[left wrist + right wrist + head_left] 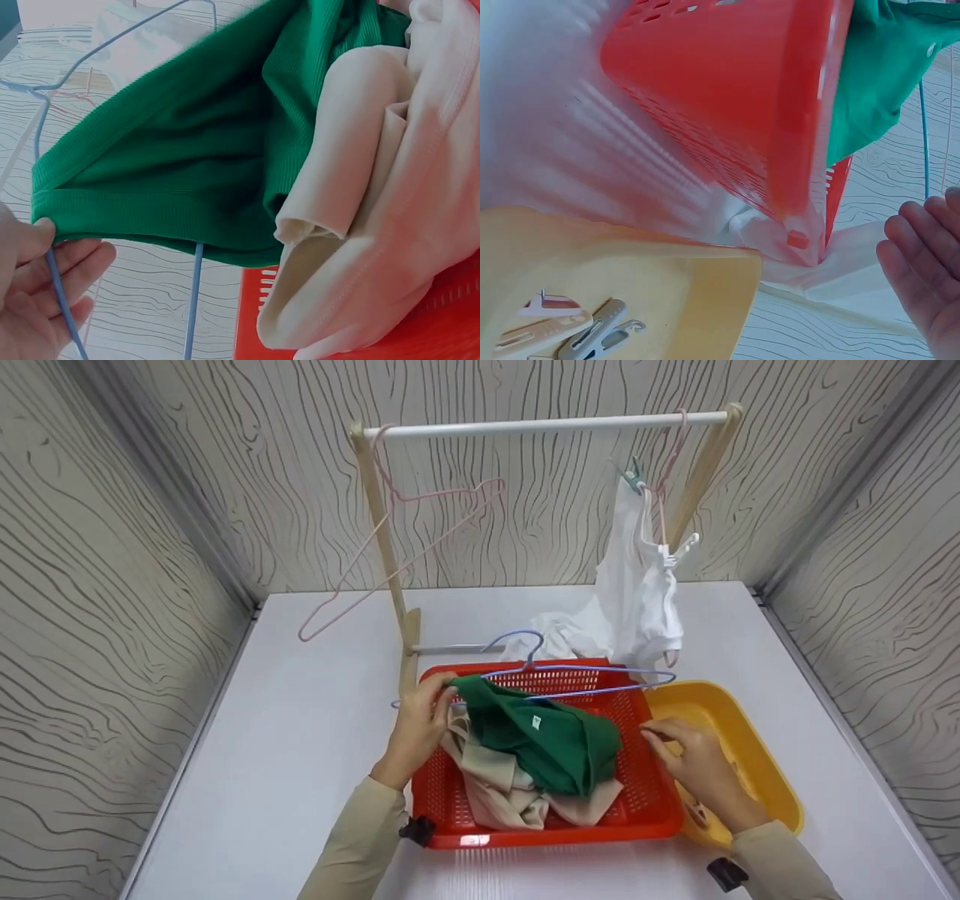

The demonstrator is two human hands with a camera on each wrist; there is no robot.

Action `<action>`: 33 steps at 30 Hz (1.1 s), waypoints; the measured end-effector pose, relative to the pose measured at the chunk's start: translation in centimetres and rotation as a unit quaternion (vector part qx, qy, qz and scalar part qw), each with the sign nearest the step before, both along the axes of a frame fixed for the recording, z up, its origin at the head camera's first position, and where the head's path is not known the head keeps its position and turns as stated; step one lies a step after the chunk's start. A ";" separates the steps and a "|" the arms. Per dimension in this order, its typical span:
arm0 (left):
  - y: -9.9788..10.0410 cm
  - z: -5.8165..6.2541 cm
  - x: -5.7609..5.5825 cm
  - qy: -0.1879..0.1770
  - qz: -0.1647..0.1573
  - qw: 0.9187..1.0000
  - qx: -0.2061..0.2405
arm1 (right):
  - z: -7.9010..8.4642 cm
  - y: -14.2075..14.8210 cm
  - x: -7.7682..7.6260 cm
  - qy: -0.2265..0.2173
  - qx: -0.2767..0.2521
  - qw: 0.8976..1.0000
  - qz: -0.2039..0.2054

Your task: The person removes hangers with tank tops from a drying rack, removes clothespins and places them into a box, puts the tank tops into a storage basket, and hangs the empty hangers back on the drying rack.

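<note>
My left hand (421, 724) pinches a corner of the green garment (551, 739) between thumb and fingers. In the left wrist view the thumb lies on the garment's edge band, and a side of the blue hanger (58, 292) runs across the fingers. The blue hanger's hook (531, 641) points up above the red basket, and part of the hanger sits behind the green cloth. The garment hangs over beige clothes (491, 776) in the basket. My right hand (694, 754), fingers relaxed and holding nothing, is to the right of the garment, above the yellow tray.
The red basket (551, 835) stands beside the yellow tray (780, 787), where several clothespins (592, 330) lie. Behind is a rack with a white rail (547, 426), bearing an unloaded pink hanger (345, 592) and white clothing (630, 577) clipped with a green clothespin (634, 478).
</note>
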State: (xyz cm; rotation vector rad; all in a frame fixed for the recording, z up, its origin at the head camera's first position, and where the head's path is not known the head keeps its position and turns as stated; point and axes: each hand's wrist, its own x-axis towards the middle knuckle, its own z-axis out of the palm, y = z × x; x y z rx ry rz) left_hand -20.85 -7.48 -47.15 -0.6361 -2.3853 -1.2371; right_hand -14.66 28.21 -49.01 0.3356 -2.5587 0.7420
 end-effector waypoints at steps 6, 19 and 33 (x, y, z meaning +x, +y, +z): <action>0.1 0.1 0.1 -0.009 0.000 1.000 -0.005 | 0.5 -0.1 0.3 -0.006 -0.016 1.000 0.001; 0.2 0.2 0.0 0.002 -0.013 1.000 0.001 | 0.6 0.6 -0.5 0.135 -0.051 0.989 -0.042; 0.6 0.5 0.1 0.000 -0.044 0.999 -0.019 | 1.0 1.6 -1.6 0.189 -0.032 0.981 -0.012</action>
